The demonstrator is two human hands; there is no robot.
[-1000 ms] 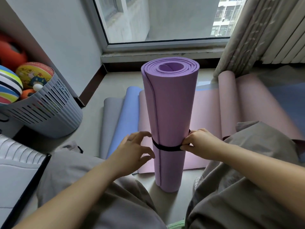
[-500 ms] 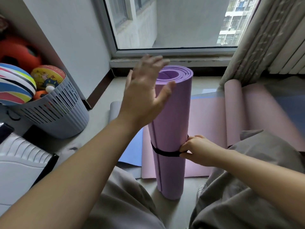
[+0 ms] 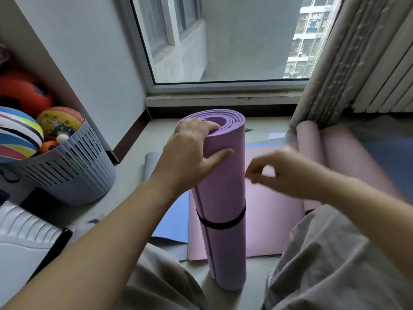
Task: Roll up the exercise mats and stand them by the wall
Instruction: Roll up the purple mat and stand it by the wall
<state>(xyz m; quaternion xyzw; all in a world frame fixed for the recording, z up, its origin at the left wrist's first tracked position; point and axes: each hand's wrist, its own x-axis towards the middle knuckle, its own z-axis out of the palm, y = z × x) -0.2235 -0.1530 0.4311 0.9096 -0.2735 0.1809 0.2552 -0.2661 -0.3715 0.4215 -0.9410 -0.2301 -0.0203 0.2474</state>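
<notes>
- Our left hand (image 3: 190,153) gripped the top rim of the rolled purple mat (image 3: 223,193), thumb on its side.
- The mat stood upright on the floor (image 3: 156,135), a black strap (image 3: 223,224) round it.
- Our right hand (image 3: 283,173) hung beside it, apart and blurred, fingers loosely curled, empty.

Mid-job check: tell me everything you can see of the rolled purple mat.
The purple mat is a matte foam-looking sheet rolled into a tube, spiral layers showing at its top. It stands upright on the floor, before a flat pink mat. A black strap rings its lower half. The left hand grips the top rim, thumb on the side. The right hand, blurred, is beside it; contact unclear.
</notes>
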